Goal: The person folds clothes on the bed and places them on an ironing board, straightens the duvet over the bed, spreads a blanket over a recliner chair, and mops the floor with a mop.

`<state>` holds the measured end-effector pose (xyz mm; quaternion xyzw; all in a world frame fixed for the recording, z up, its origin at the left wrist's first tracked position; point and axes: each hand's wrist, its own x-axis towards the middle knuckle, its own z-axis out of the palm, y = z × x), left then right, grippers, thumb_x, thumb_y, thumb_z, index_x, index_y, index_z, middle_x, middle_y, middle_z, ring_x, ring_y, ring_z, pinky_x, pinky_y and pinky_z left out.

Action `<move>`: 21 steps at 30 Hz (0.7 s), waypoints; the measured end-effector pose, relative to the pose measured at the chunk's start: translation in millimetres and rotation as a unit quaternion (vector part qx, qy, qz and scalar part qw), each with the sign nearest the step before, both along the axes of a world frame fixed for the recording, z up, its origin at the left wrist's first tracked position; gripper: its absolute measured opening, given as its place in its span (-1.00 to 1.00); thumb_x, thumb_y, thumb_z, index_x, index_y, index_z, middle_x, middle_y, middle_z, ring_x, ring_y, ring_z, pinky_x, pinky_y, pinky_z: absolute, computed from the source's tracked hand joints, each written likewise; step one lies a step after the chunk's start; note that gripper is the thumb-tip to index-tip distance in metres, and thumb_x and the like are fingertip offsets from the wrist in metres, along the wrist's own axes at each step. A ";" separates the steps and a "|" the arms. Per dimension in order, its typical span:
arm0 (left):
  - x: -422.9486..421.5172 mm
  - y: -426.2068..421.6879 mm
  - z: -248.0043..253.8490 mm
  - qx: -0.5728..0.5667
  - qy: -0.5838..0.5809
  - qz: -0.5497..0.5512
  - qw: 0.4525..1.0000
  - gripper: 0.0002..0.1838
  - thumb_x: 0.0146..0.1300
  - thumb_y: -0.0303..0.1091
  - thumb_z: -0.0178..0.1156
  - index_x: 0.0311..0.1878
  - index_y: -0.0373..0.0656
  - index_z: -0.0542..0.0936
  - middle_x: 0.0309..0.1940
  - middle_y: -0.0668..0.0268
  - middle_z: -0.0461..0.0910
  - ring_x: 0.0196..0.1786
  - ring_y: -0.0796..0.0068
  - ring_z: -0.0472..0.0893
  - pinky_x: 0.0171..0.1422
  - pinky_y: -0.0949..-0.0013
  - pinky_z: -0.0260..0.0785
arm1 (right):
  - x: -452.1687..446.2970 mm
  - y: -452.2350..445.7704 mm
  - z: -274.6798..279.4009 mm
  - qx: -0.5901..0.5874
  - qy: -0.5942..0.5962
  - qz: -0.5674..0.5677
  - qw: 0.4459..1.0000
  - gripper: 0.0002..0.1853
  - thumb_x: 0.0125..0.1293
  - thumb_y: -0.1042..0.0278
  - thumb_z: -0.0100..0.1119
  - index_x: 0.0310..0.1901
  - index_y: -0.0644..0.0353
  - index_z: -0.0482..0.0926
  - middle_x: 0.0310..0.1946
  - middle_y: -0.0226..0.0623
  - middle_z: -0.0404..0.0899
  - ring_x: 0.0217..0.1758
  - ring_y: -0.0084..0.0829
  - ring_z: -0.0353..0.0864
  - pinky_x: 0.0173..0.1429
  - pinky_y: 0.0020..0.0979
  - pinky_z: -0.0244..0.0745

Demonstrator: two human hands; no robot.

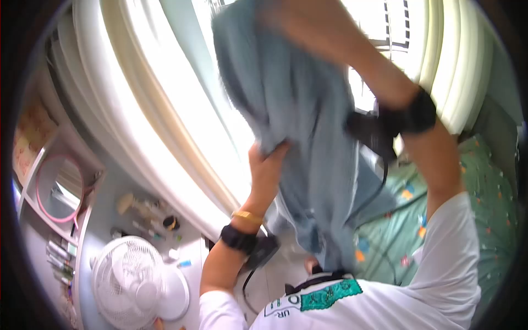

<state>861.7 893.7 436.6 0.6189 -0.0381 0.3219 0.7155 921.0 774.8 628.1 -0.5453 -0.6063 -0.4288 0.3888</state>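
Left hand [268, 169] has its fingers curled tight on one side of the blue denim garment [308, 126], which hangs beside the white curtain [159, 104], below the right hand [281, 12], whose blurred grip cannot be told.

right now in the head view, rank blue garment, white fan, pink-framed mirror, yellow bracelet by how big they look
Largest to smallest:
Blue garment
White fan
Pink-framed mirror
Yellow bracelet

the garment [313, 121] looks like matt denim cloth, the fan [129, 280] like smooth plastic.
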 end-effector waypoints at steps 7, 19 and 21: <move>54.8 64.9 41.4 0.082 -0.106 0.140 0.981 -0.50 0.10 -0.08 0.02 0.02 -0.24 0.34 -0.08 0.18 0.40 0.01 0.27 0.39 0.09 0.25 0.22 | 109.0 21.5 -332.5 -0.317 0.612 0.292 0.663 -0.33 -0.12 0.26 0.29 0.09 0.22 0.28 0.03 -0.16 0.33 0.09 -0.34 0.30 0.13 -0.37 0.24; 158.8 223.5 163.5 0.245 -0.214 0.315 0.892 -0.56 0.21 -0.12 -0.04 0.04 -0.25 0.34 -0.11 0.19 0.44 -0.11 0.43 0.48 -0.01 0.36 0.32 | 101.6 142.2 -300.9 -0.117 0.528 0.390 0.746 -0.21 -0.09 0.24 0.30 0.16 0.31 0.12 0.17 -0.08 0.13 0.26 -0.23 0.06 0.31 -0.35 -0.07; 184.2 251.2 189.9 0.329 -0.227 0.378 0.835 -0.57 0.21 -0.14 -0.04 0.04 -0.25 0.35 -0.13 0.19 0.46 -0.13 0.43 0.49 -0.02 0.35 0.33 | 131.9 179.8 -302.2 -0.112 0.500 0.294 0.807 -0.52 0.01 0.41 0.15 0.01 0.31 0.33 0.00 -0.16 0.35 0.11 -0.31 0.26 0.19 -0.36 0.13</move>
